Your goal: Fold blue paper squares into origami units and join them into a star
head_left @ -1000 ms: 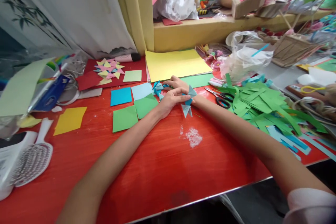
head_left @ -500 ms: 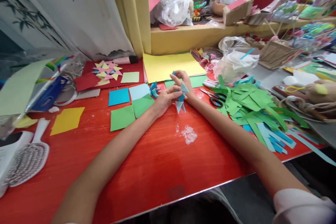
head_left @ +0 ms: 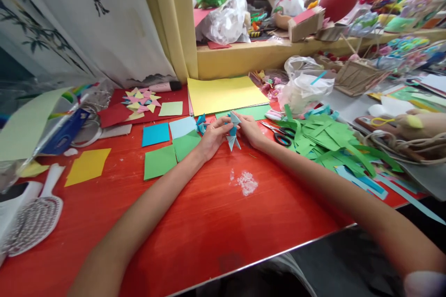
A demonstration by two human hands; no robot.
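Observation:
A folded origami piece in light and darker blue paper (head_left: pixel 233 142), with pointed tips, is held above the red table. My left hand (head_left: pixel 213 138) pinches it from the left, thumb and fingers closed on its middle. From the right, my right hand (head_left: pixel 252 132) grips its upper part; some fingertips are hidden behind the paper. Just behind my left hand sits another blue folded piece (head_left: pixel 201 123). Square sheets lie left of my hands: a blue one (head_left: pixel 155 134), a pale blue one (head_left: pixel 181 126) and two green ones (head_left: pixel 160 162).
Scissors (head_left: pixel 282 138) and a heap of green paper strips (head_left: pixel 324 137) lie to the right. Yellow sheets (head_left: pixel 226 93) are stacked behind. A hairbrush (head_left: pixel 38 218) rests at left. At far right another person's hand (head_left: pixel 423 123) is near a yellow item.
My right hand has come down from above and behind the blue origami piece to its right side. My left hand keeps its pinch. The view has shifted slightly.

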